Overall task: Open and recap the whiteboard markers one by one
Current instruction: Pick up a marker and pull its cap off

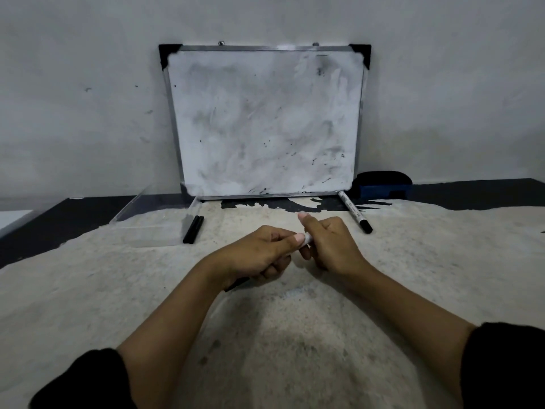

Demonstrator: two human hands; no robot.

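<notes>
My left hand point(259, 255) and my right hand point(330, 243) meet over the middle of the table, both closed around one whiteboard marker point(307, 239). Only a short white stretch of its barrel shows between the fingers. A dark end pokes out below my left wrist. I cannot tell whether its cap is on. A second marker point(354, 212), white with a black cap, lies to the right, its far end near the board's lower right corner. Two black markers point(193, 229) lie side by side to the left.
A smudged whiteboard point(265, 122) leans against the wall at the back. A black and blue eraser point(380, 184) rests right of it. A clear plastic tray point(153, 215) sits at the left, next to the black markers. The table point(295, 335) is worn and pale.
</notes>
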